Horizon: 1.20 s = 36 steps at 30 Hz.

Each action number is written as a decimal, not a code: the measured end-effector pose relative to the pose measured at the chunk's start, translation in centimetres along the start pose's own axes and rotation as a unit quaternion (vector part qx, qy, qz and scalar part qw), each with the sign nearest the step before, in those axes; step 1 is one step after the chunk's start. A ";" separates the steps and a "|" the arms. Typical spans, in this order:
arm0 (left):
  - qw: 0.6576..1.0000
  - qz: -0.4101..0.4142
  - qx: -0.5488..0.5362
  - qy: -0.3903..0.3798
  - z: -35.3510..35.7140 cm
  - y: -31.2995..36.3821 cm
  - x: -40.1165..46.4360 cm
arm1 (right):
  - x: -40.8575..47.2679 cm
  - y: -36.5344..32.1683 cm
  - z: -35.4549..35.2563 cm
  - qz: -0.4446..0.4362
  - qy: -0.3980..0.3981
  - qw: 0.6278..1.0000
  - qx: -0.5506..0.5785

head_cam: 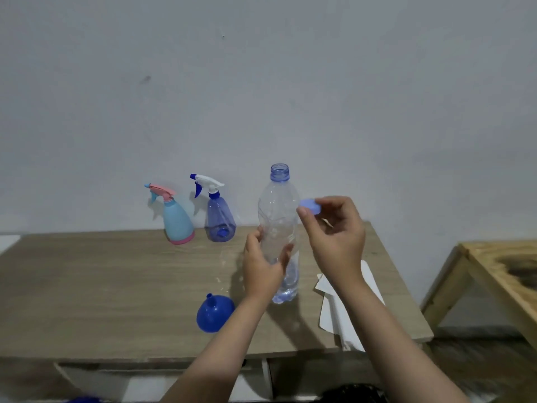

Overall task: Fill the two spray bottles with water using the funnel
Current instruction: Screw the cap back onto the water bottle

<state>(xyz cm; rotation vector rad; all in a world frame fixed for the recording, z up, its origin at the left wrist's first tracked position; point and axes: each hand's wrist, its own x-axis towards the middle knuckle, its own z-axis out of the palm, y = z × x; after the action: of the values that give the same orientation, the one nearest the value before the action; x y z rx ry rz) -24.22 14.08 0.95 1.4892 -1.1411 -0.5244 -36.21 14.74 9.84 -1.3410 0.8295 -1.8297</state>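
Observation:
A clear plastic water bottle point(278, 216) stands upright on the wooden table point(116, 286), its neck uncapped and only a little water in its bottom. My left hand point(261, 266) grips its lower half. My right hand point(334, 234) pinches the bottle's light blue cap point(309, 205) just right of the bottle's shoulder. Two spray bottles stand at the back by the wall: a light blue one with a pink trigger head point(177, 219) and a transparent blue one with a white trigger head point(219, 213). A blue funnel point(214, 313) lies mouth down near the table's front.
White paper or cloth point(343, 309) lies on the table's right part, under my right forearm. A light wooden stand point(494, 274) is off the table's right edge. The grey wall rises directly behind the table.

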 end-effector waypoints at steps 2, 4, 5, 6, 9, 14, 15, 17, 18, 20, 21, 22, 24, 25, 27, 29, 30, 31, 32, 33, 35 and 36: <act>1.000 -0.012 -0.005 -0.009 0.1 0.0 -0.1 | 2.2 -1.1 1.4 -0.041 0.001 0.999 0.003; 1.000 -0.024 -0.010 -0.012 0.1 0.1 -0.2 | 4.0 -1.5 2.7 -0.063 -0.010 0.998 -0.029; 1.000 -0.027 -0.011 -0.012 0.2 0.2 -0.2 | 4.8 -1.5 3.3 -0.066 -0.018 0.997 -0.047; 1.000 -0.026 -0.011 -0.011 0.2 0.2 -0.2 | 5.4 -1.4 3.8 -0.066 -0.029 0.995 -0.063; 1.000 -0.025 -0.013 -0.007 0.2 0.3 -0.3 | 6.2 -0.4 4.9 -0.057 -0.072 0.991 -0.099; 1.000 -0.023 -0.005 -0.006 0.2 0.5 -0.2 | 6.3 0.8 5.2 -0.037 -0.086 0.991 -0.093; 1.000 -0.023 -0.004 -0.005 0.2 0.5 -0.2 | 6.5 0.9 5.3 -0.023 -0.088 0.992 -0.086; 1.000 -0.024 0.000 -0.002 0.2 0.5 -0.2 | 6.7 0.8 5.4 -0.003 -0.094 0.993 -0.072; 1.000 -0.024 0.002 0.001 0.1 0.5 -0.2 | 6.8 0.7 5.4 -0.001 -0.097 0.993 -0.071; 1.000 -0.020 0.002 0.006 0.2 0.3 -0.2 | 7.0 0.5 5.2 0.005 -0.103 0.993 -0.063; 1.000 -0.021 0.000 0.005 0.2 0.3 -0.3 | 7.2 0.5 5.2 0.012 -0.101 0.993 -0.052; 1.000 -0.021 -0.001 0.004 0.2 0.3 -0.3 | 7.3 0.6 5.1 0.017 -0.097 0.994 -0.042; 1.000 -0.020 0.004 0.004 0.4 0.3 -0.4 | 7.3 0.8 5.3 0.016 -0.088 0.995 -0.041; 1.000 -0.019 0.006 0.005 0.4 0.4 -0.4 | 7.2 1.0 5.5 0.009 -0.082 0.995 -0.048; 1.000 -0.017 0.003 0.007 0.4 0.4 -0.5 | 6.7 1.4 6.0 -0.008 -0.062 0.996 -0.057; 1.000 -0.019 -0.006 0.006 0.2 0.5 -0.4 | 6.2 1.6 6.2 -0.014 -0.059 0.998 -0.026; 1.000 -0.016 -0.011 0.005 0.2 0.5 -0.3 | 6.1 1.7 6.1 -0.012 -0.067 0.998 0.003; 1.000 -0.013 -0.015 0.007 0.2 0.5 -0.2 | 6.2 1.8 6.0 -0.006 -0.076 0.997 0.028; 1.000 -0.013 -0.017 0.008 0.2 0.4 -0.2 | 6.3 1.9 5.8 0.002 -0.080 0.996 0.045; 1.000 -0.013 -0.018 0.009 0.2 0.4 -0.2 | 6.6 1.9 5.6 0.011 -0.081 0.995 0.052; 1.000 -0.011 -0.019 0.009 0.3 0.4 -0.2 | 6.8 1.9 5.4 0.019 -0.080 0.995 0.059; 1.000 -0.010 -0.019 0.009 0.3 0.4 -0.3 | 6.8 2.0 5.4 0.017 -0.079 0.995 0.059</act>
<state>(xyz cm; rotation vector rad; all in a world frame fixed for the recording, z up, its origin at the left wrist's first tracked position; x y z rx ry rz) -24.72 14.21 1.12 1.4713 -1.0988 -0.5421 -32.05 7.49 13.02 -1.3676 0.6469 -1.6941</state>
